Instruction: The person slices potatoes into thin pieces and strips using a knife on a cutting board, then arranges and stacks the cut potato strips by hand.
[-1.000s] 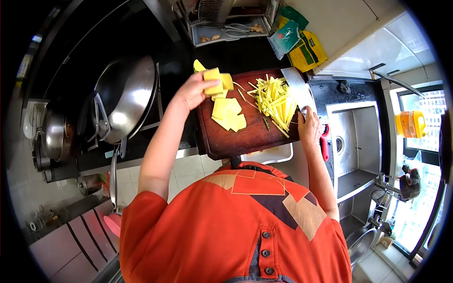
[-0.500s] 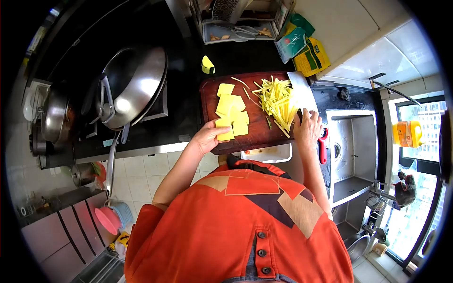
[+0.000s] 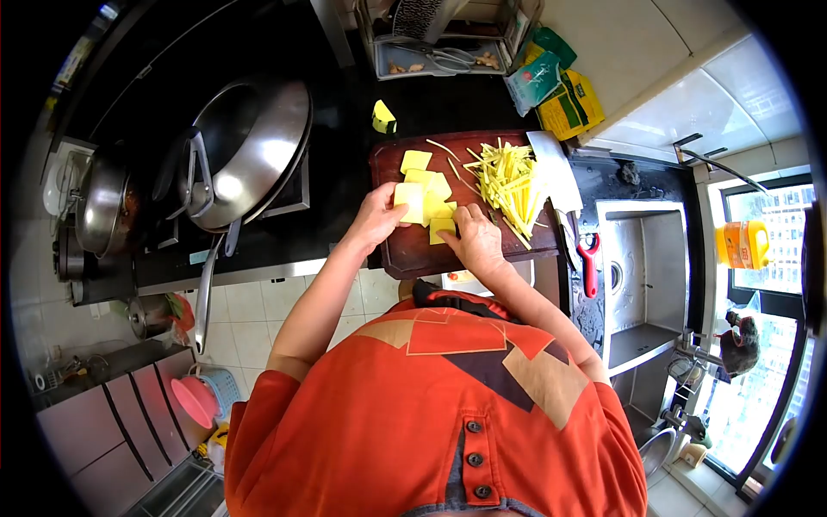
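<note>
Thin, flat, squarish yellow vegetable slices (image 3: 440, 187) are lying partly overlapped on the left part of the reddish-brown cutting board (image 3: 405, 257); one slice (image 3: 408, 203) is being gripped at its edge.

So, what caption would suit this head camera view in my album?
Left hand and right hand on yellow slices over a cutting board, with thin strips and a cleaver alongside.

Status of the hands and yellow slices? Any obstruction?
Left fingers hold flat yellow slice; right fingers touch another. More slices on brown wooden board. No obstruction seen; broad steel cleaver lies aside, unheld.
</note>
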